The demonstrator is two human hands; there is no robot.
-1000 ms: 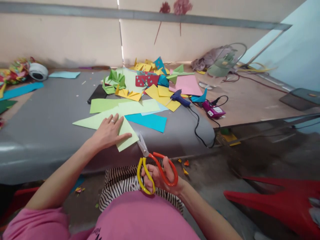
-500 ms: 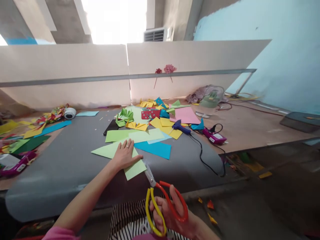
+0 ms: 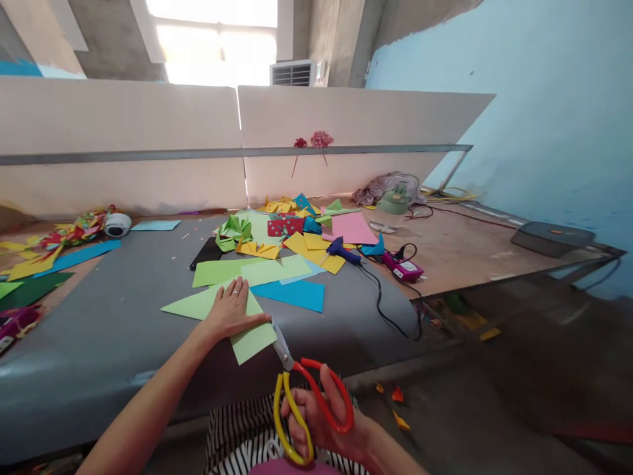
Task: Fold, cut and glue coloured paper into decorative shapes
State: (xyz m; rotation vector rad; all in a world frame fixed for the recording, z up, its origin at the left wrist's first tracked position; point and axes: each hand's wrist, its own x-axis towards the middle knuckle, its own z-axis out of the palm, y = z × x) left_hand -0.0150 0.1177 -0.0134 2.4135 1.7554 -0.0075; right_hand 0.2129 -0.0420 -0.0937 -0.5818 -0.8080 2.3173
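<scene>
— Two hands are in view; what do we record nearest the table's near edge?
— Our right hand [image 3: 321,412] grips the scissors [image 3: 306,396], fingers through the red and yellow loops, blades slightly parted at the corner of the light green sheet [image 3: 242,330].
— And the left hand [image 3: 231,313]?
— We note it lies flat, fingers spread, pressing that sheet onto the grey table [image 3: 109,316] near its near edge; it grasps nothing.
— Farther back?
— We see a blue sheet [image 3: 294,293] just beyond, then a glue gun [image 3: 341,249] and a pile of folded papers [image 3: 277,231] toward the far edge.
</scene>
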